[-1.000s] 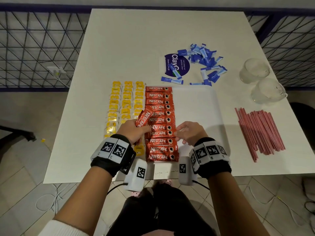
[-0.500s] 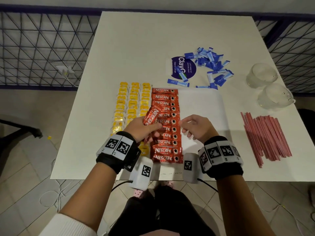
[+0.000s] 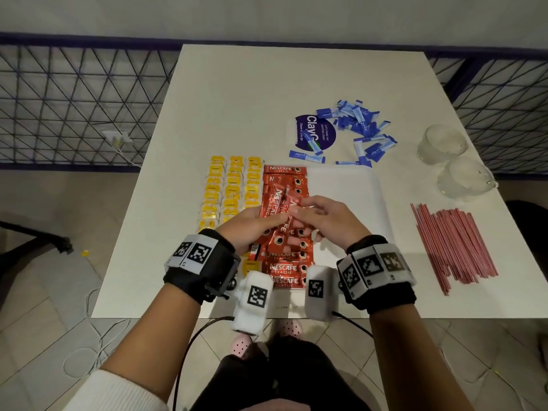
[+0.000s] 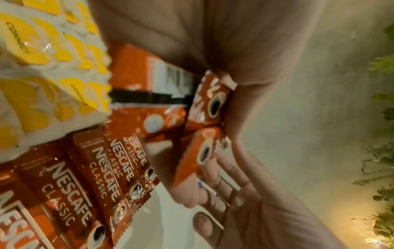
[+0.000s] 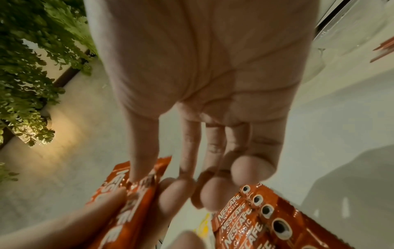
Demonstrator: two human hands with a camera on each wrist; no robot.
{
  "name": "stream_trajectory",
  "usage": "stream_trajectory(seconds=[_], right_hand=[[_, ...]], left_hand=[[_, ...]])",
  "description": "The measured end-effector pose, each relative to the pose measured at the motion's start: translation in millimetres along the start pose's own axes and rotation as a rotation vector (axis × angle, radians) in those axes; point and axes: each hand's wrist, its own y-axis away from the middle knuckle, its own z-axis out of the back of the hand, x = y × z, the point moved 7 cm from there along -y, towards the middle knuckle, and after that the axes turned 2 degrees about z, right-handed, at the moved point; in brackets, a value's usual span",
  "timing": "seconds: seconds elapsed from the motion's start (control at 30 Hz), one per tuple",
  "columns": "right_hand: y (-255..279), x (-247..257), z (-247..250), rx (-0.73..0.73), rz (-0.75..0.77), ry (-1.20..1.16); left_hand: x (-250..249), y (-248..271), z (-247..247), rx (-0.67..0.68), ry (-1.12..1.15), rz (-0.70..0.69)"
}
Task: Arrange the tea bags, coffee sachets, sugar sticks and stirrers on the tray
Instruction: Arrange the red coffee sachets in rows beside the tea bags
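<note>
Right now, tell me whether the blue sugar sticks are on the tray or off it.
Off. The sugar sticks lie scattered on the table, beyond the tray.

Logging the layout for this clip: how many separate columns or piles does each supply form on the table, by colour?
Yellow tea bags: 3 columns
Red coffee sachets: 1 column
Blue sugar sticks: 1 heap
Pink stirrers: 1 bundle
Total: 6 groups

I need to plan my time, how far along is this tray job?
Done: tea bags and a coffee column lie in rows on the tray. In hand: both hands hold loose sachets. Left: sugar sticks and stirrers, off the tray.
</note>
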Motion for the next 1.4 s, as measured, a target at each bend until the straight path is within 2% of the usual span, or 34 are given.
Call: stream_trajectory(seconds=[0.17,0.3,0.4,0.5,0.73,0.87,1.03,1.17,1.4], right_hand=[[4,1,-2,-0.013,0.040,-0.006],[4,-4,1,-0.101,0.020,-0.113],[5,-8,1,-0.142,0.012,-0.201],[8,-7,-4,-0.108,0.041,-0.187],[13,-3,-22,0.002,0.106,-0.050],[16,-4,-25,0.022,0.092,-0.024],[20,-13,-31,0.071,0.017,-0.012],[23,-16,-26,0.034,-0.009,-0.132],[29,-16,-25,0.046,0.016,-0.113]], left_hand=[[6,3,3,-0.040,-0.090,-0.020],[11,9,3,-0.020,-0.024,0.004],[15,8,17,-0.106,-0.078,-0.026],[16,8,30,-0.158,-0.177,-0.062],[3,14,15,-0.094,-0.188,-0.149],[2,12,20,-0.175,-0.202,-0.169],[8,9,21,-0.172,0.055,-0.118],[7,9,27,-0.178,0.202,-0.111],[6,11,22,-0.159,0.025,-0.114]])
